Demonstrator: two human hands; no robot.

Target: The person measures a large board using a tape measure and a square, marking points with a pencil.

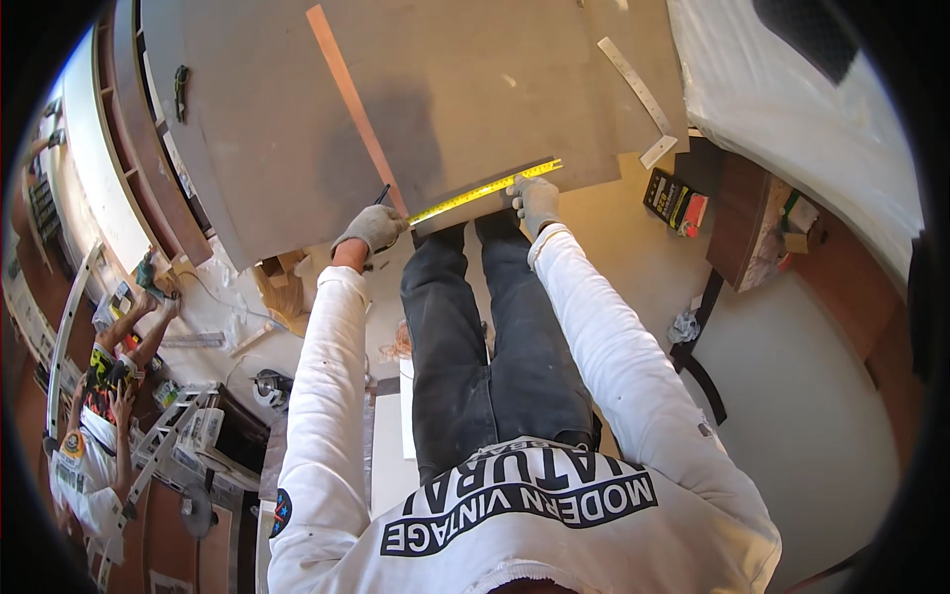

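Your left hand (370, 228), in a grey glove, is curled around a dark pencil (381, 195) at the near edge of the grey board (465, 89), the pencil tip just beyond your knuckles. Your right hand (535, 203), also gloved, presses flat with fingers closed on the yellow tape measure (482, 191); whether it grips the tape or only pins it, you cannot tell. The tape runs from your right hand across to your left along the board's edge. A thin wooden strip (353, 99) lies on the board, slanting away beyond your left hand. A metal square (638, 94) rests well beyond your right hand.
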